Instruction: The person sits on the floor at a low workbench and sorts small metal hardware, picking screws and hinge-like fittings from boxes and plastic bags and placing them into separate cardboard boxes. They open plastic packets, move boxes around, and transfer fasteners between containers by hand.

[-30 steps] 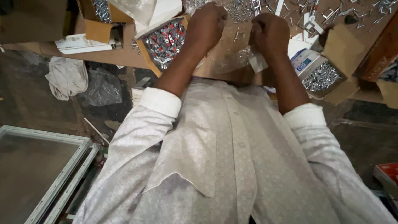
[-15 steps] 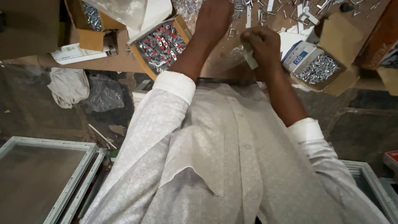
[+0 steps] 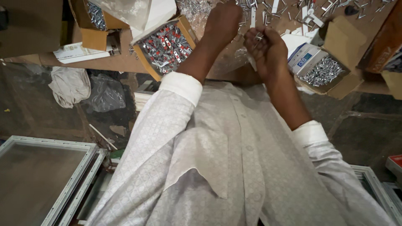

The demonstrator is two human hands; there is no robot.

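Observation:
My left hand (image 3: 224, 21) reaches onto the brown workbench (image 3: 121, 62), knuckles up, resting among loose silver screws (image 3: 289, 10). Its fingertips are hidden at the top edge of the view. My right hand (image 3: 266, 48) is raised a little nearer my chest, cupped with the fingers curled, and pinches a few small metal screws (image 3: 257, 36) at the fingertips. A thin white strip hangs below that hand. Both arms wear white patterned sleeves with rolled cuffs.
An open cardboard box of grey and red metal clips (image 3: 165, 46) sits left of my left arm. A carton of shiny screws (image 3: 322, 69) stands right of my right hand. White window frames (image 3: 46, 175) lie on the floor, with a crumpled cloth (image 3: 69, 86) nearby.
My right hand has pulled back from the bench toward my chest and turned its fingers up with screws in them. My left hand stays on the screw pile.

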